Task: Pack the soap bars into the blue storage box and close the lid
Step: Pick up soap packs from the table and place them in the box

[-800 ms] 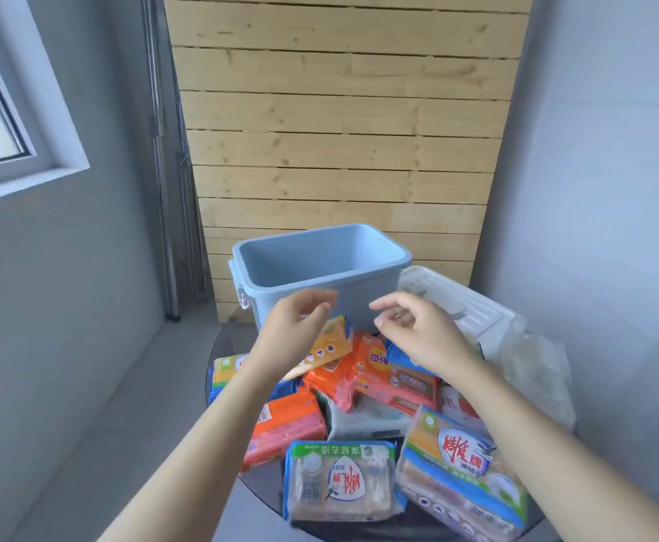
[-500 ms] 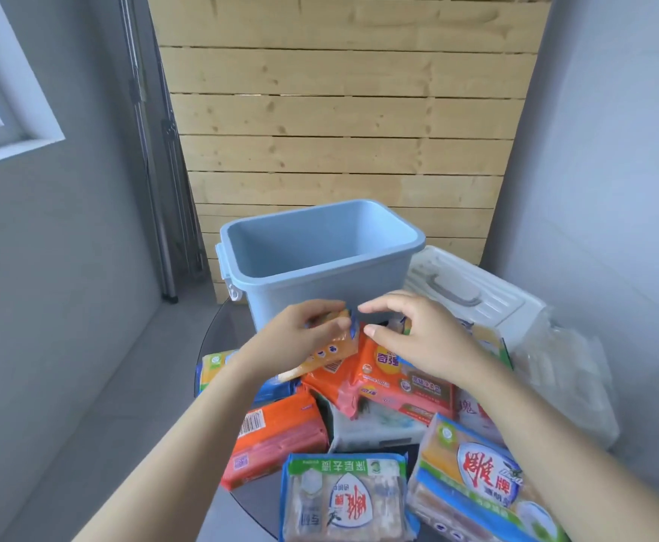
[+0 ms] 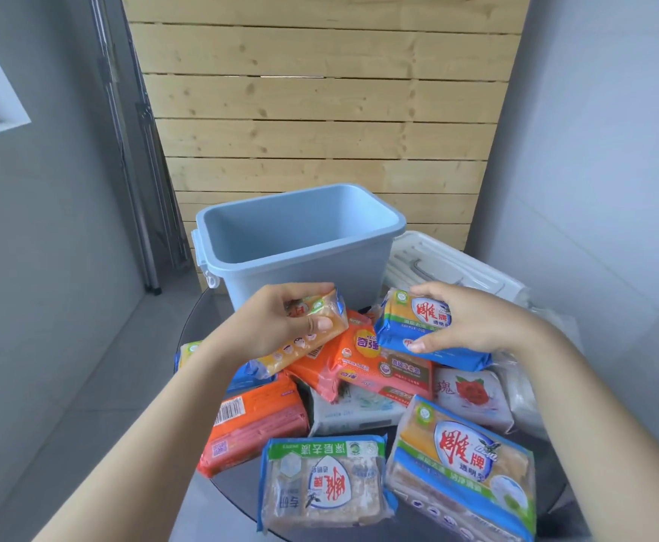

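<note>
Both hands have closed on packs since the earlier frames, where they hovered with fingers apart just short of the blue storage box (image 3: 300, 244) and held nothing. The left hand (image 3: 277, 318) now grips a yellow soap pack (image 3: 312, 338), thumb on its face and fingers curled over its far edge. The right hand (image 3: 472, 322) clasps a blue-and-yellow soap pack (image 3: 417, 326), fingers over the top, thumb under the near edge. Both packs are just in front of the box's near wall, at the far edge of the pile. The view has also tipped down, so more of the near pile shows.

The box stands open, with no soap visible inside it; its floor is not visible. The white lid (image 3: 437, 264) lies flat just to the right of the box. The other packs remain heaped in front of the box on the dark round table (image 3: 218, 487), among them an orange pack (image 3: 253, 424) and a rose-printed white pack (image 3: 472, 393).

Assessment: packing has barely begun. To do this step well, lift each pack clear of its neighbours before carrying it over the near rim, since the wrappers overlap and look slippery and may drag others off the table. Lay packs flat along the box walls, so the lid can seat later.
</note>
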`<state>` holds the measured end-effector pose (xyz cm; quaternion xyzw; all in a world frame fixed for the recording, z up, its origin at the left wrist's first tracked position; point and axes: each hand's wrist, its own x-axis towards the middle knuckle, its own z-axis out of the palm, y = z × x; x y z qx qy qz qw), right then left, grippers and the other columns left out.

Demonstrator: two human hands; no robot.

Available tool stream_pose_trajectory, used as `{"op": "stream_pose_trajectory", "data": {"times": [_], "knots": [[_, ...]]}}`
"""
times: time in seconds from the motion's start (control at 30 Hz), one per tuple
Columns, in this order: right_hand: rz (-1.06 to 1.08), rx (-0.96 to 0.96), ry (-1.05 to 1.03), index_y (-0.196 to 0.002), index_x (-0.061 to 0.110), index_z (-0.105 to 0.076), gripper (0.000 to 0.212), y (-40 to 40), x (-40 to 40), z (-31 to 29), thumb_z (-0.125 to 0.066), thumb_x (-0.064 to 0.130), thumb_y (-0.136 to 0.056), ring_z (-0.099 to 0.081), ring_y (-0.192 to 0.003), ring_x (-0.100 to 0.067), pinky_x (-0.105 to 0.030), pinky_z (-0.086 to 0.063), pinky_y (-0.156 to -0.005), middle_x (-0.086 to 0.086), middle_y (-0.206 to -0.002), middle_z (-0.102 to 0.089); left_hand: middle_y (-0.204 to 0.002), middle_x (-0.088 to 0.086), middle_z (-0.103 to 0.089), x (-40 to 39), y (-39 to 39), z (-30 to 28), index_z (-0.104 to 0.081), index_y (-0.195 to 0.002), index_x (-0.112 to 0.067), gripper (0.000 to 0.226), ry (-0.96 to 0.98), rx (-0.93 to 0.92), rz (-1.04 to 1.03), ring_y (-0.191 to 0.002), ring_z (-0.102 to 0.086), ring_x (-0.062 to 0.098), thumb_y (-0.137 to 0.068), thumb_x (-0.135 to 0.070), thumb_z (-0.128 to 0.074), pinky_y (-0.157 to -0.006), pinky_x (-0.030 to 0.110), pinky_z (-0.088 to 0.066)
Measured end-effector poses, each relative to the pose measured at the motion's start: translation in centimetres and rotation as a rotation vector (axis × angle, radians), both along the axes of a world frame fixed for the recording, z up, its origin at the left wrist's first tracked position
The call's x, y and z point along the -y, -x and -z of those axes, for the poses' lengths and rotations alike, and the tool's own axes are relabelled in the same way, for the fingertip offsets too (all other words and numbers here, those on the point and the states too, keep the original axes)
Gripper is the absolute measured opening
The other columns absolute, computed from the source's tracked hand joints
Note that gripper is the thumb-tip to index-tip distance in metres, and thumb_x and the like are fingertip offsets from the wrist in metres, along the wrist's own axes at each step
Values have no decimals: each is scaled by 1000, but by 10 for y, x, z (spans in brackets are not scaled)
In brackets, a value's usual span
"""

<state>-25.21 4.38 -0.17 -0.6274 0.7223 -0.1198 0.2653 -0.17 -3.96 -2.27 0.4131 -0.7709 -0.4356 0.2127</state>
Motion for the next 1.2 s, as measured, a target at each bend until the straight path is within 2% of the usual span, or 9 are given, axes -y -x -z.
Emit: {"op": "stream_pose_trajectory", "data": {"times": [0.1,0.23,0.4,0.5,0.67,0.8,0.93,1.07,1.2], "knots": [[38,42,23,-138,26,-44,87,2,-3,-1,-84,37,-62,-55,-117,-12,-30,-42,-104,8,-134,-55,-75,-1,-67,-2,5,-3,-61,-121,-38,53,-13,-49,-48,-71,-60,13,-75,-19,-78,-76,26,-53],[73,107,93,-133,24,-52,85,4,-8,-1,-87,37,-57,-60,-110,-11,-33,-46,-101,9,-127,-61,-70,2,-59,-10,24,-11,-60,-120,-41,55,50,-106,-47,-65,-50,18,-73,-20,-81,-66,27,-48],[197,70,275,-131,29,-54,79,14,-19,-16,-84,43,-59,-62,-99,-10,-26,-48,-87,12,-112,-64,-99,0,-72,-20,47,-17,-60,-126,-35,59,108,-103,-16,-75,-58,19,-72,-22,-81,-75,44,-56],[284,89,360,-131,32,-55,81,31,-26,-23,-83,48,-56,-65,-95,-12,-29,-52,-83,8,-111,-69,-94,-13,-66,-22,57,-14,-58,-129,-33,64,166,-67,2,-74,-61,12,-70,-24,-82,-69,31,-55],[282,169,341,-128,34,-56,89,41,-29,-19,-80,59,-47,-66,-99,-8,-32,-53,-90,11,-114,-69,-123,-5,-63,-19,65,-6,-52,-135,-32,74,297,103,-14,-117,-57,15,-67,-50,-78,-104,34,-42],[256,180,340,-132,29,-53,85,29,-22,-13,-83,49,-56,-63,-106,-10,-33,-52,-93,11,-125,-63,-128,-11,-62,-17,62,-9,-56,-131,-33,43,235,135,60,-127,-52,15,-92,-49,-46,-113,46,-31],[225,233,379,-131,29,-55,82,16,-16,-13,-83,49,-57,-63,-106,-7,-28,-51,-92,11,-124,-64,-153,-9,-36,-10,50,-11,-47,-130,-55,36,130,209,131,-147,-14,4,-95,-47,-44,-120,40,-15],[208,305,407,-130,30,-56,78,8,-14,-17,-83,44,-58,-64,-102,-2,-23,-50,-89,14,-118,-67,-158,-3,-27,-11,47,-12,-36,-141,-48,56,62,211,30,-143,-31,13,-88,-53,-53,-113,30,-29],[185,317,404,-131,30,-56,78,0,-11,-17,-84,42,-59,-63,-104,-1,-27,-50,-95,15,-118,-66,-135,-4,-54,-15,47,-6,-44,-141,-24,79,-80,-2,-189,-98,-60,6,-73,-50,-73,-64,8,-46]]}}
